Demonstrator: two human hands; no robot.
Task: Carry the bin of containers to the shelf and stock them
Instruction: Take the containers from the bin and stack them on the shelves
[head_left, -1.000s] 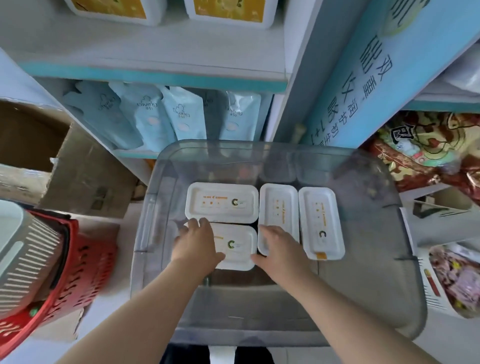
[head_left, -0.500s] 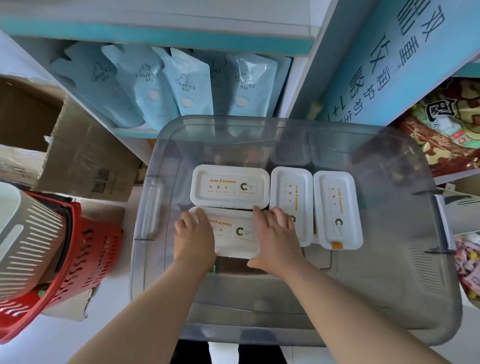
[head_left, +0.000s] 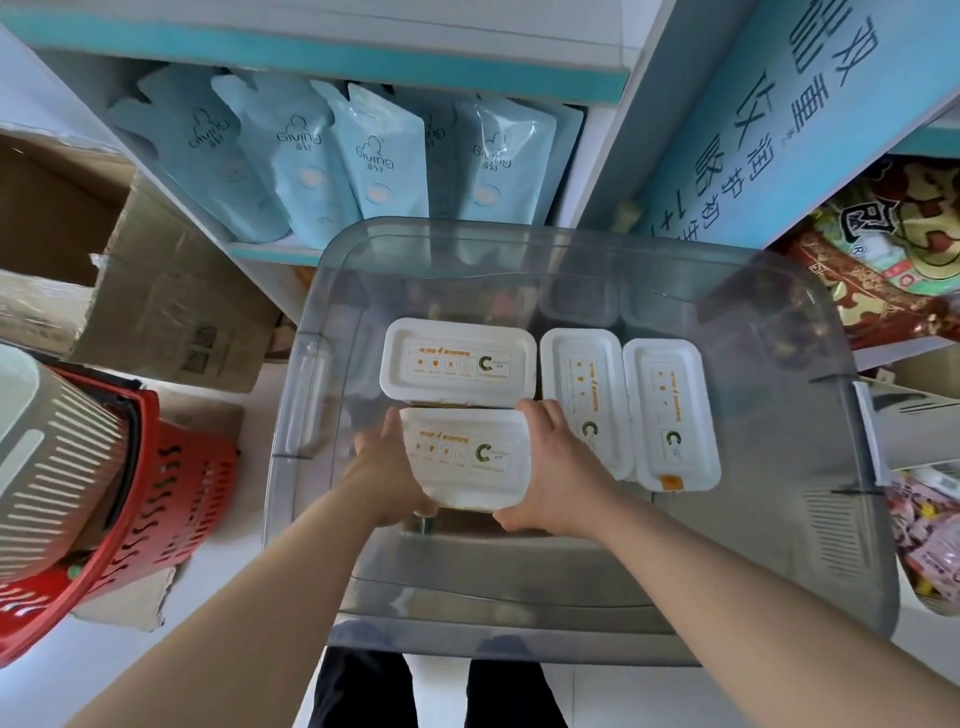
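Note:
A clear grey plastic bin (head_left: 779, 415) sits on the floor in front of the shelf (head_left: 270, 254). Inside it lie several white lidded containers with orange print. I hold the near-left container (head_left: 467, 457) by its two short ends, lifted and tilted toward me. My left hand (head_left: 384, 478) grips its left end and my right hand (head_left: 550, 478) grips its right end. Another container (head_left: 457, 364) lies flat just behind it. Two more, a middle container (head_left: 582, 395) and a right container (head_left: 670, 415), lie lengthwise to the right.
Pale blue pouches (head_left: 332, 156) fill the low shelf behind the bin. A cardboard box (head_left: 104, 270) and a red basket (head_left: 145, 493) holding a grey basket (head_left: 47, 457) stand at the left. Colourful snack bags (head_left: 893, 249) crowd the right shelf. My legs (head_left: 436, 691) show below the bin.
Both hands went from resting on the near-left container's lid to gripping its ends, and the container has risen and tilted toward me. The view has dipped and moved closer.

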